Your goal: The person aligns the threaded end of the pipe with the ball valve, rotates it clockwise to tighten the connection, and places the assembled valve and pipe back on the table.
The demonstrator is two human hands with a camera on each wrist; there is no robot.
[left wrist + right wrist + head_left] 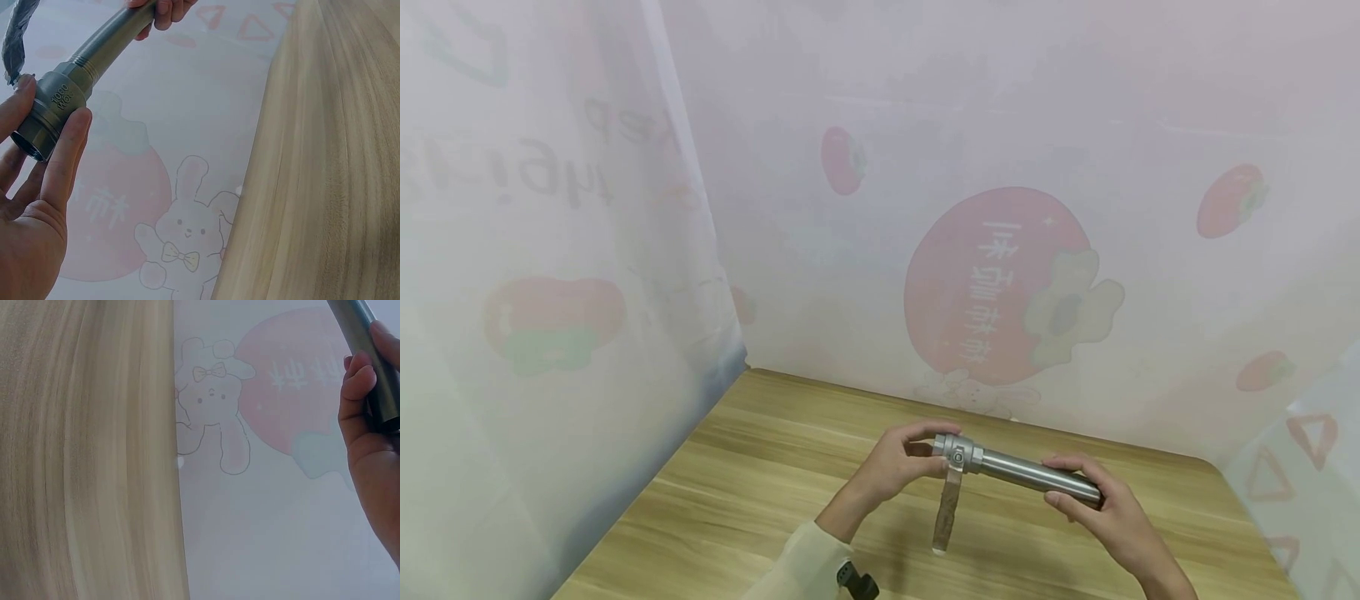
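Observation:
A steel ball valve [957,452] is joined to a smooth metal pipe [1037,475], and both are held up over the wooden table. My left hand [898,457] grips the valve's body at its free end, thumb and fingers on either side. The valve's lever handle [948,512], wrapped in clear film, points down toward me. Around the far end of the pipe my right hand [1108,508] curls its fingers and thumb. In the left wrist view raised lettering shows on the valve body [60,97], and threads show where the pipe [112,40] enters it.
The wood-grain table [760,467] lies below both hands. Behind it hangs a pale curtain [820,275] printed with red fruit and a rabbit, and another curtain [550,250] closes the left side. A black strap device [857,582] sits at the left wrist.

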